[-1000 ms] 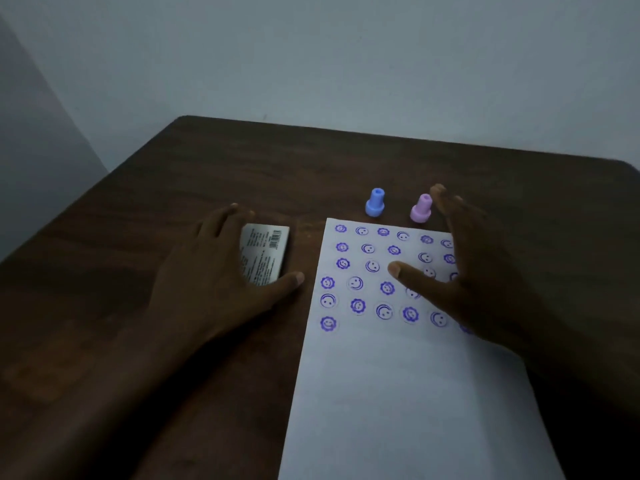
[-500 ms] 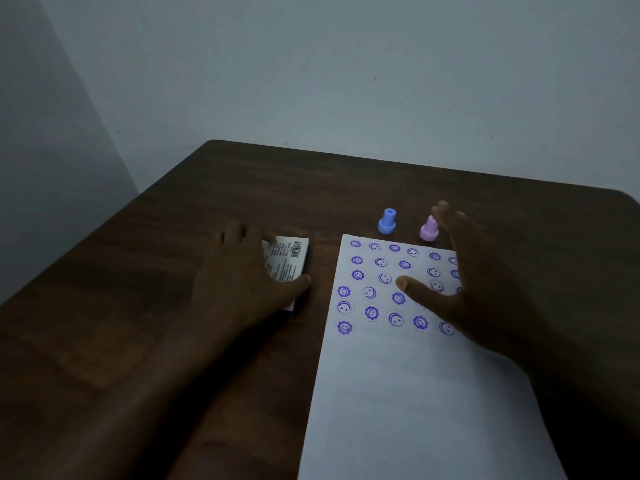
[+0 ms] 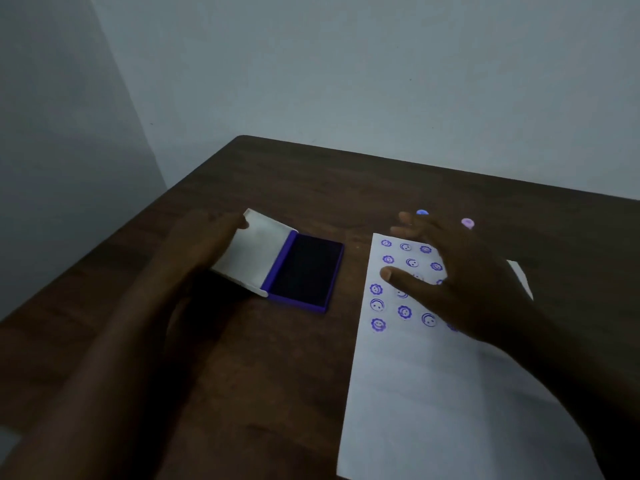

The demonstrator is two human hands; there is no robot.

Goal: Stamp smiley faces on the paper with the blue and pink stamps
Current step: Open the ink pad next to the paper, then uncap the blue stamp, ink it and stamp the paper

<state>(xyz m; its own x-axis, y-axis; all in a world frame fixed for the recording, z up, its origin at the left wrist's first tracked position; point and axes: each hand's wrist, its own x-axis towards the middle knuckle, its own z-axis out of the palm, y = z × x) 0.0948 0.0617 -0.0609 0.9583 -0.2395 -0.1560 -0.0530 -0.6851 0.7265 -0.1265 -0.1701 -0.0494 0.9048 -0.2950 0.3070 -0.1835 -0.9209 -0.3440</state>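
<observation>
The ink pad case lies open, dark pad exposed; the left hand grips its white lid. The empty right hand, fingers spread, hides most of both stamps

Dark wooden table against the wall.
On it: open ink pad mid-table, stamped paper toward its right edge, blue stamp and pink stamp behind the paper.

- Dark wooden desk with a rounded far corner.
- Plain pale walls meet in a corner behind.
- Dim light.
</observation>
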